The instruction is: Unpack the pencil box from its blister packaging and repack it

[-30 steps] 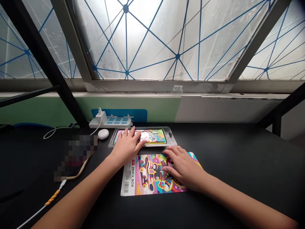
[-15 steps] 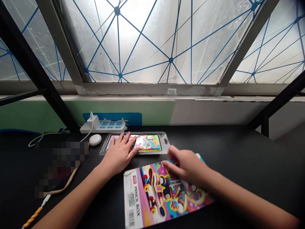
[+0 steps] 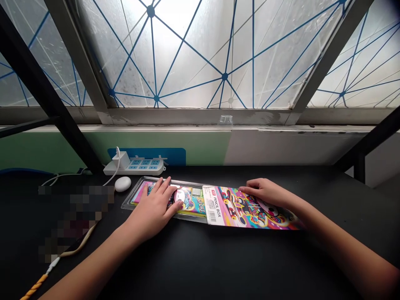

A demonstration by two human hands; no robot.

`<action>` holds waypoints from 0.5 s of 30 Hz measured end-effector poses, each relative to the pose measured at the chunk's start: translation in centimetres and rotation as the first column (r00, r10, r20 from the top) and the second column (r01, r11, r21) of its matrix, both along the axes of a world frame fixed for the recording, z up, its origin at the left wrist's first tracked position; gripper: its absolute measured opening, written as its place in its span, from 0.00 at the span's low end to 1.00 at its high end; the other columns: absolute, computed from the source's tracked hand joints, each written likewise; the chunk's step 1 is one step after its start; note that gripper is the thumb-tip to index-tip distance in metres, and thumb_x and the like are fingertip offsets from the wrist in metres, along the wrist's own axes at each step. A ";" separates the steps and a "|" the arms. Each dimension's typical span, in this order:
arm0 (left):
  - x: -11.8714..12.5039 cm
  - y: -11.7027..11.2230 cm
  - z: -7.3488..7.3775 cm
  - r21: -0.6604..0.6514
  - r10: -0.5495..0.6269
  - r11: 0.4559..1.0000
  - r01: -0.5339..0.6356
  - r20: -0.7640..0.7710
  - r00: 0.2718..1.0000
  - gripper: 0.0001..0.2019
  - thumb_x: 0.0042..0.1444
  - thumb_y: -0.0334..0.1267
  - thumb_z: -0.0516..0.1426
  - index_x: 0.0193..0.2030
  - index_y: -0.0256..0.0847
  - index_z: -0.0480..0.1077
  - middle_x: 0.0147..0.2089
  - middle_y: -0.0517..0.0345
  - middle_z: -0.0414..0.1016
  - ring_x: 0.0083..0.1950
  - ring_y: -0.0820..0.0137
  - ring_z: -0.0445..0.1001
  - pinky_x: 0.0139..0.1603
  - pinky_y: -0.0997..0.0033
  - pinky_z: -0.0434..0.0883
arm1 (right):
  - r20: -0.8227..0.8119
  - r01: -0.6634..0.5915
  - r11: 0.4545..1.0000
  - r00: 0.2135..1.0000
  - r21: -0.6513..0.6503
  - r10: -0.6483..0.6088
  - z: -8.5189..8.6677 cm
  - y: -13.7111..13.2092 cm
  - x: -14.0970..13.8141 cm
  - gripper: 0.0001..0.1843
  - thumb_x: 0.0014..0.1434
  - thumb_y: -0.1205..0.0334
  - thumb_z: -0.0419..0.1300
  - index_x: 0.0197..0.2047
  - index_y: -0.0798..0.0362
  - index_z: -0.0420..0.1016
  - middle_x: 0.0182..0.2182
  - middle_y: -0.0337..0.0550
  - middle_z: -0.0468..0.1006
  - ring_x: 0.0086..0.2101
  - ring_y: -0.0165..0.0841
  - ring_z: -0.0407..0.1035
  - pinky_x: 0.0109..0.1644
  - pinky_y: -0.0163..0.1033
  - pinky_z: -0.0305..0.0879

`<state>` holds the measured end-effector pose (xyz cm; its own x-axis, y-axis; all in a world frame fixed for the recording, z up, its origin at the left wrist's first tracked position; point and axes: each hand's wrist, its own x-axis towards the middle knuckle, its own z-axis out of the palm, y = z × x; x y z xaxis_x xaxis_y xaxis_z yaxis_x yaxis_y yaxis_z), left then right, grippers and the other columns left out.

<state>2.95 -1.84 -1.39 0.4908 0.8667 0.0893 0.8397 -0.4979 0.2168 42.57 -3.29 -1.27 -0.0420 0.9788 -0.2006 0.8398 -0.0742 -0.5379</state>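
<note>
A colourful pencil box [image 3: 192,201] lies in a clear plastic blister tray [image 3: 131,198] on the black table. My left hand [image 3: 154,206] rests flat on the box's left part, fingers stretched out. A printed card insert [image 3: 240,208] reading "PENCIL BOX" lies to the right, its left edge overlapping the tray's right end. My right hand [image 3: 268,192] grips the card's far edge, fingers curled over it.
A white power strip [image 3: 137,165] with a plugged charger sits at the back left against the wall. A white oval case [image 3: 123,183] lies beside the tray. Cables [image 3: 81,243] trail over the left of the table [image 3: 218,266]. A clear cup [image 3: 225,120] stands on the window ledge.
My right hand lifted the card insert from in front of the tray and carried it right and back, so its left edge now overlaps the tray's right end. The left hand stayed put.
</note>
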 end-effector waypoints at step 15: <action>-0.4 0.3 -0.5 0.011 -0.030 0.999 0.030 -0.041 0.999 0.31 0.70 0.59 0.43 0.73 0.49 0.58 0.78 0.49 0.47 0.78 0.47 0.45 0.71 0.32 0.48 | 0.043 0.167 0.986 0.985 -0.020 -0.166 1.0 -0.3 3.5 0.35 0.48 0.23 0.62 0.23 0.50 0.66 0.18 0.35 0.66 0.20 0.28 0.57 0.24 0.36 0.51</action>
<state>2.56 -1.57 -1.89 0.5200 0.8505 0.0782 0.8324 -0.5252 0.1768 46.08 -3.63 -0.25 0.1295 0.9665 -0.2215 0.8361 -0.2265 -0.4997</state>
